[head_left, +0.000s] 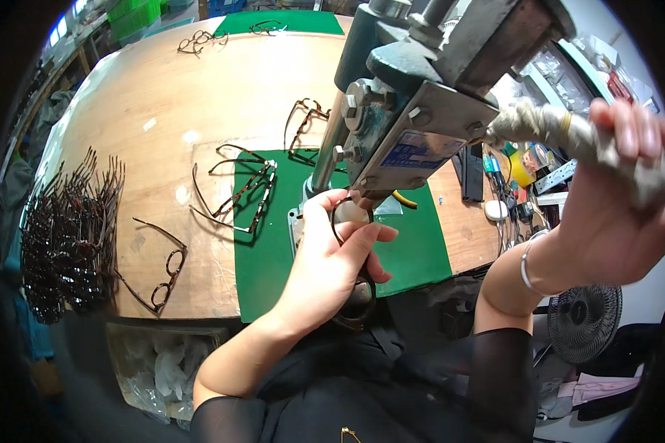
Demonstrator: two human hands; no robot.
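Note:
My left hand [336, 255] pinches a dark, round-rimmed eyeglass frame [372, 297] directly beneath the head of a green metal hand press [442, 111]. One rim sits by my fingertips under the press; the other hangs below my hand, past the table edge. The exact contact between press and frame is hidden by my fingers and the press head. Out to the right and raised, my right hand [617, 196] is wrapped around the press's cloth-bound lever [547, 125]. A green mat [262, 288] lies under the press.
Tortoiseshell eyeglass frames [262, 193] lie left of the press, with another round pair [171, 275] nearer the front edge. A dense pile of dark frames [70, 236] fills the table's left side. Tools and cables crowd the right, above a black fan [585, 321].

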